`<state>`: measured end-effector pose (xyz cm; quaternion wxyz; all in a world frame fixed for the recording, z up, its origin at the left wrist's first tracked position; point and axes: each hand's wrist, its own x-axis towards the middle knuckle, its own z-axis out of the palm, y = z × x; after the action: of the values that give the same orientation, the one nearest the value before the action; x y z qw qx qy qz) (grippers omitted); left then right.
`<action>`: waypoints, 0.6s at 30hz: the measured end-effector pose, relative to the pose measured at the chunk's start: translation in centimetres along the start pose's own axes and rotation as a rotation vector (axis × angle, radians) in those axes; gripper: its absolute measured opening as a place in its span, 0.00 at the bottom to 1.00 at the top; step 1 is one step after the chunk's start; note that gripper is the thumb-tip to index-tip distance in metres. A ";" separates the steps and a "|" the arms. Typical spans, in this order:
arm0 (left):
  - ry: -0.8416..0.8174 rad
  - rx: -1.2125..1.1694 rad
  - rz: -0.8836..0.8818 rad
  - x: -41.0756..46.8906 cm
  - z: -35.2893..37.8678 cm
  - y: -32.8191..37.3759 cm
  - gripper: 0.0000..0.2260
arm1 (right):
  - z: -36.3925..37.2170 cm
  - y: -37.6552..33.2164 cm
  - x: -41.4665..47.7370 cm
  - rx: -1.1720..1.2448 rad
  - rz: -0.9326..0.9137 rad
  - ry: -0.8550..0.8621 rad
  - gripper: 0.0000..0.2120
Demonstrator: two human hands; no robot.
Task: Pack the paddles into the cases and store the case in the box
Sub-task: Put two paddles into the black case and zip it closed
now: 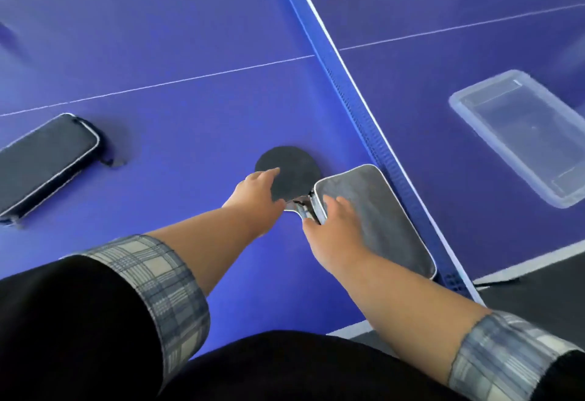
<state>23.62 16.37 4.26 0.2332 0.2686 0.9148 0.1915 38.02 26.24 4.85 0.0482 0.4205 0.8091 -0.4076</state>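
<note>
A black paddle (292, 169) lies flat on the blue table, its handle pointing toward a grey case (380, 213) with a white rim that rests against the net. My left hand (256, 193) lies on the paddle's near edge, fingers spread over the blade. My right hand (329, 229) holds the case at its open corner, where the paddle's handle meets it. A second, black case (44, 163) lies shut at the left. The clear plastic box (519, 134) stands beyond the net at the right.
The blue net (357, 109) with its white top band runs diagonally between the cases and the box. A thin white line crosses the table (190, 99). The table's near edge and dark floor show at the lower right.
</note>
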 end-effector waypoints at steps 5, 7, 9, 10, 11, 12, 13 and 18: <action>0.125 -0.021 -0.142 -6.0 -5.2 -9.5 0.30 | 5.3 -6.0 -0.1 -0.164 -0.208 -0.102 0.31; 0.168 -0.024 -0.214 -8.4 -6.8 -13.1 0.30 | 7.9 -8.4 -0.7 -0.198 -0.266 -0.153 0.31; 0.194 -0.034 -0.284 -10.7 -8.1 -16.4 0.30 | 10.4 -10.8 -1.6 -0.251 -0.316 -0.204 0.31; 0.208 -0.043 -0.315 -11.7 -8.7 -18.0 0.30 | 11.6 -12.0 -2.0 -0.275 -0.334 -0.222 0.31; 0.222 -0.051 -0.343 -12.6 -9.4 -19.6 0.30 | 12.7 -13.1 -2.5 -0.293 -0.350 -0.234 0.32; 0.236 -0.058 -0.370 -13.3 -10.0 -21.2 0.30 | 13.9 -14.3 -2.9 -0.308 -0.367 -0.241 0.32; 0.244 -0.063 -0.397 -14.0 -10.5 -22.9 0.30 | 15.1 -15.5 -3.3 -0.318 -0.386 -0.247 0.31; 0.254 -0.123 -0.520 -15.8 -13.4 -31.7 0.30 | 21.3 -21.7 -4.9 -0.312 -0.399 -0.280 0.31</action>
<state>15.59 -20.62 5.26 0.1738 -0.0153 0.9614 0.2125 19.87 1.34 6.22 0.1426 0.1801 0.9143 -0.3337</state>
